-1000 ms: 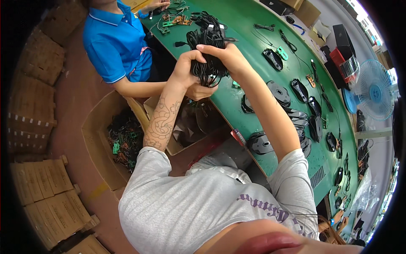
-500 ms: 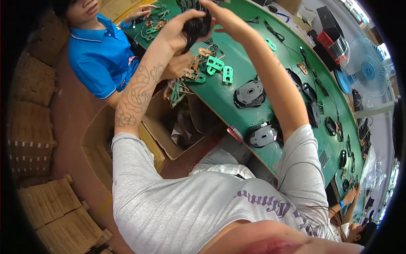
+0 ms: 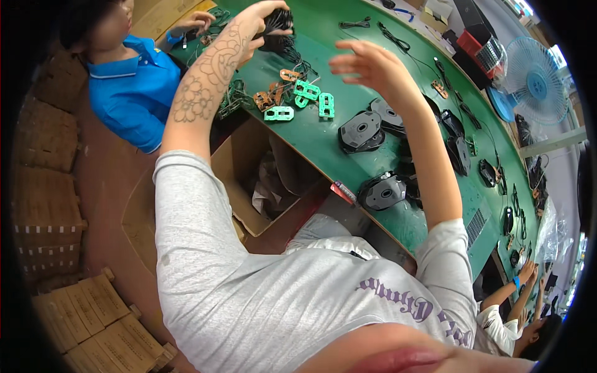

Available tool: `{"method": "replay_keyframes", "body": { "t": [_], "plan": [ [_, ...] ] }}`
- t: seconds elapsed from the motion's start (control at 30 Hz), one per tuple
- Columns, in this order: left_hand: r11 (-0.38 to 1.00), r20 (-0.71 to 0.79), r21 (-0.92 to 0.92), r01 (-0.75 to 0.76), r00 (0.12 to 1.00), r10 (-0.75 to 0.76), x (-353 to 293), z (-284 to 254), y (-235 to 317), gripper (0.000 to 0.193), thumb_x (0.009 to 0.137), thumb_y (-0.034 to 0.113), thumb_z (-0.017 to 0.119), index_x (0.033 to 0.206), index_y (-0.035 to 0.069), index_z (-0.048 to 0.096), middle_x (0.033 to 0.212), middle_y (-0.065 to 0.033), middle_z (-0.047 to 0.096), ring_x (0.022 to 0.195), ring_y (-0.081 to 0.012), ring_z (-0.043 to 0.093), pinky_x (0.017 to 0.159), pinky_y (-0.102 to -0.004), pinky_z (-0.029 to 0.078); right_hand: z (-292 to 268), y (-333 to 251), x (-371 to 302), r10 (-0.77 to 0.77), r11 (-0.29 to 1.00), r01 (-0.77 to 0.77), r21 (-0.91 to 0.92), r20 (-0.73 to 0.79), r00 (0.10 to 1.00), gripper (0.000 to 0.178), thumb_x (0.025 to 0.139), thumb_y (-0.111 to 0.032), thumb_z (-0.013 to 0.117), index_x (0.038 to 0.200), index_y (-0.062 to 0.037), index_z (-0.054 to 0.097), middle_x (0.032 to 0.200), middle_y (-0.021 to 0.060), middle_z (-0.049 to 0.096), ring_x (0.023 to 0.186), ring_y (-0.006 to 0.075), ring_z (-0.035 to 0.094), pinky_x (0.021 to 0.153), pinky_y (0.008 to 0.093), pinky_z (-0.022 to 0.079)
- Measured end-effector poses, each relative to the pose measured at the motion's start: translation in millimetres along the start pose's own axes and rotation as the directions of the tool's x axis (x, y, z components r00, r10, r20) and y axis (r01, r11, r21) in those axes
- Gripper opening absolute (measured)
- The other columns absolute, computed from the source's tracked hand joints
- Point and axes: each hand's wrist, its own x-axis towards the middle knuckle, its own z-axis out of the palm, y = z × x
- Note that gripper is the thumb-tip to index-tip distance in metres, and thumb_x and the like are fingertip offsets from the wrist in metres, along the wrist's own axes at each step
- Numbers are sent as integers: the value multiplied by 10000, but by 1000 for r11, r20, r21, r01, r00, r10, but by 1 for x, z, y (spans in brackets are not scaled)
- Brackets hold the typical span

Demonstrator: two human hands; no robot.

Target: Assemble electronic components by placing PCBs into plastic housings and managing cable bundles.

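My left hand (image 3: 252,30) is closed round a bundle of black cables (image 3: 277,26) over the far part of the green table. To its right, my right hand (image 3: 372,67) hangs above the table with fingers stretched out and nothing in them. Just below the bundle lie several green circuit boards (image 3: 306,91) and orange-brown circuit boards (image 3: 263,101), with cables running among them. Black computer mouse shells (image 3: 362,132) lie below my right hand. Another mouse shell (image 3: 383,192) sits by the table's near edge.
An open cardboard box (image 3: 239,205) stands against the table (image 3: 311,142). At left, a co-worker in a blue shirt (image 3: 134,87) reaches a hand (image 3: 194,23) over cables. A fan (image 3: 536,81) stands at right; stacked cartons (image 3: 93,311) are at lower left.
My right hand has come away from the cable bundle and moved right and down, fingers open. My left hand has shifted left with the bundle. The co-worker's head has turned.
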Motion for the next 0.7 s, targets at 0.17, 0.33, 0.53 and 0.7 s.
{"method": "replay_keyframes", "body": {
  "t": [0.17, 0.33, 0.53, 0.7],
  "plan": [
    [801, -42, 591, -98, 988, 152, 8, 32, -36, 420, 798, 333, 582, 895, -72, 637, 805, -220, 670, 763, -378, 662, 638, -422, 555, -50, -24, -118, 31, 992, -59, -109, -242, 970, 317, 941, -232, 544, 1170, -31, 628, 951, 94, 702, 891, 151, 665, 801, 261, 510],
    [251, 168, 933, -258, 929, 329, 54, 34, -51, 509, 758, 399, 609, 901, -88, 647, 823, -260, 674, 795, -410, 668, 671, -450, 544, -101, -43, -212, -150, 989, 144, -46, -375, 915, 254, 891, -119, 549, 1117, -9, 584, 952, 146, 683, 899, 212, 656, 810, 297, 517],
    [-150, 161, 981, -125, 952, 261, 96, 160, -76, 628, 752, 408, 652, 1093, -91, 479, 927, -287, 665, 859, -414, 672, 723, -458, 541, -129, -118, -289, -704, 641, 633, 434, 2, 711, 52, 892, -118, 543, 917, -111, 499, 881, 109, 605, 844, 257, 616, 729, 267, 489],
    [-344, 207, 929, -137, 963, 174, 69, 234, -72, 610, 747, 328, 660, 1157, -41, 399, 1000, -255, 656, 938, -427, 651, 793, -499, 518, -181, -114, -372, -706, 620, 726, 296, -191, 682, 74, 891, -92, 558, 943, -114, 509, 890, 91, 614, 867, 247, 604, 753, 294, 492]
  ]
}}
